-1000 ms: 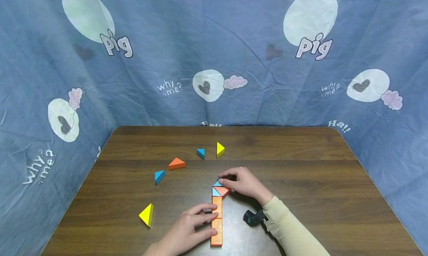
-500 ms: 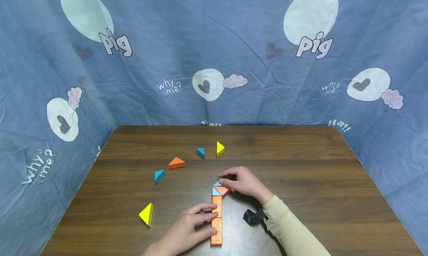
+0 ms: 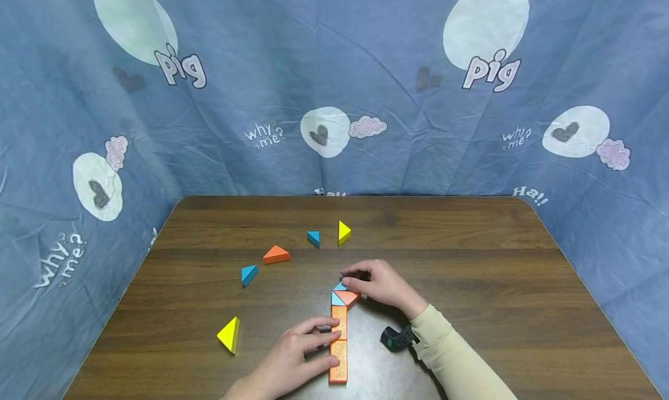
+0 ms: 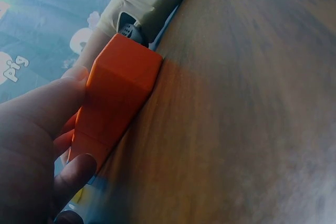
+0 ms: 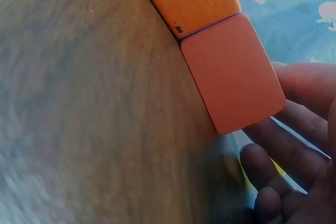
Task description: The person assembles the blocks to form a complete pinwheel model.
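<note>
Two orange rectangular blocks stand end to end in a line, the near block (image 3: pixel 338 375) and the far block (image 3: pixel 342 313). My left hand (image 3: pixel 292 353) lies at their left side, its loosely extended fingers and thumb resting on them. Beyond the far block, a small blue triangular block (image 3: pixel 335 300) meets an orange-red triangular block (image 3: pixel 349 297). At the far end is another blue triangular block (image 3: pixel 338 287), partly covered, which my right hand (image 3: pixel 385 287) pinches between thumb and forefinger. In the right wrist view, the orange-red block's side (image 5: pixel 233 74) hides part of the right fingers.
Loose triangular blocks lie on the wooden table (image 3: pixel 470 260): a yellow one (image 3: pixel 228 335) at left, a blue one (image 3: pixel 249 276), an orange one (image 3: pixel 276 255), a small blue one (image 3: pixel 314 238) and a yellow one (image 3: pixel 344 233). A black device (image 3: pixel 397 339) sits at the right wrist.
</note>
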The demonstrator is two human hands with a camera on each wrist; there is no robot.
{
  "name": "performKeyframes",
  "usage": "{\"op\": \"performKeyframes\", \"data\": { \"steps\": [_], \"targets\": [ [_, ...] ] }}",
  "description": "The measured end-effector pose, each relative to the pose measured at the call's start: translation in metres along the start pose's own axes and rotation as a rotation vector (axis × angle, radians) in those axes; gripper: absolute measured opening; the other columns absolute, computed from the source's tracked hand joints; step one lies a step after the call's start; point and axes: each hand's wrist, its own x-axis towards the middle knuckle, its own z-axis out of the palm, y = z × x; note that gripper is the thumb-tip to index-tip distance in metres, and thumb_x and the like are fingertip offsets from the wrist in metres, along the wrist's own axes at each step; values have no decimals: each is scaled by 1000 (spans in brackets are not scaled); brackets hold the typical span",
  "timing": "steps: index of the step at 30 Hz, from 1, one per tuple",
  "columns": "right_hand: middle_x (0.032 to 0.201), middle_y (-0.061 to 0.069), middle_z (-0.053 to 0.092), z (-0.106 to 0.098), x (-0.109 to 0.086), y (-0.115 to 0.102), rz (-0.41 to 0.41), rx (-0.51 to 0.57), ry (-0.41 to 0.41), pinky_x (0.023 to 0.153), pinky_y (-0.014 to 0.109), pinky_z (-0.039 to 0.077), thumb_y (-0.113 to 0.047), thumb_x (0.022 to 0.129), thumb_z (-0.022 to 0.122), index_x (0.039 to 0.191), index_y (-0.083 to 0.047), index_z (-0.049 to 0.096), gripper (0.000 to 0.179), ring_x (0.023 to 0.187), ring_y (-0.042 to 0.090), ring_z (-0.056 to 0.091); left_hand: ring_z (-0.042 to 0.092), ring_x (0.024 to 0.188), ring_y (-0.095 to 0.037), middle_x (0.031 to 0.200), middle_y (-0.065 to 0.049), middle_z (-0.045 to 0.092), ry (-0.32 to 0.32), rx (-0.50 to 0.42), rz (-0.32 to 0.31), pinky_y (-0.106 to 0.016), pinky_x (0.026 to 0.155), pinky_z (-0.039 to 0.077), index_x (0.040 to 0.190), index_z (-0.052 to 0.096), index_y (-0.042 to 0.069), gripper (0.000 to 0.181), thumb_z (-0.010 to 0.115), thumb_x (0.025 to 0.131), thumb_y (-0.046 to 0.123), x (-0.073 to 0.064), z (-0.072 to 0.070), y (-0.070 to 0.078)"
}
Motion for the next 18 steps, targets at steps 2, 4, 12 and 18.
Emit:
{"op": "performKeyframes", "data": {
  "steps": [2, 4, 12, 18],
  "targets": [
    [100, -18, 69, 0, 0, 1, 3, 9, 0, 72, 29, 52, -43, 94, 66, 119, -19, 73, 35, 77, 6, 63, 56, 118, -11, 134, 8, 56, -1, 5, 6, -32, 92, 49, 126, 70, 17, 41, 73, 91, 37, 0, 0, 0],
    [100, -18, 69, -1, 0, 1, 6, 12, 1, 69, 29, 52, -44, 94, 65, 120, -19, 73, 36, 74, 7, 62, 57, 117, -11, 134, 7, 57, -3, 9, 13, -33, 91, 50, 126, 70, 16, 41, 72, 91, 37, 0, 0, 0],
    [105, -16, 69, -3, 0, 2, -9, -8, 24, 73, 30, 50, -43, 96, 64, 123, -20, 71, 37, 83, 7, 61, 56, 118, -11, 135, 7, 56, -15, 1, 4, -33, 90, 50, 127, 69, 16, 41, 72, 92, 37, 0, -1, -1],
    [107, -18, 68, -4, 0, 3, -2, 0, 34, 75, 30, 50, -42, 96, 63, 124, -19, 71, 38, 86, 7, 61, 57, 116, -13, 134, 5, 57, -12, 9, 19, -33, 90, 50, 126, 70, 15, 41, 71, 92, 36, 1, 0, 0]
  ]
}}
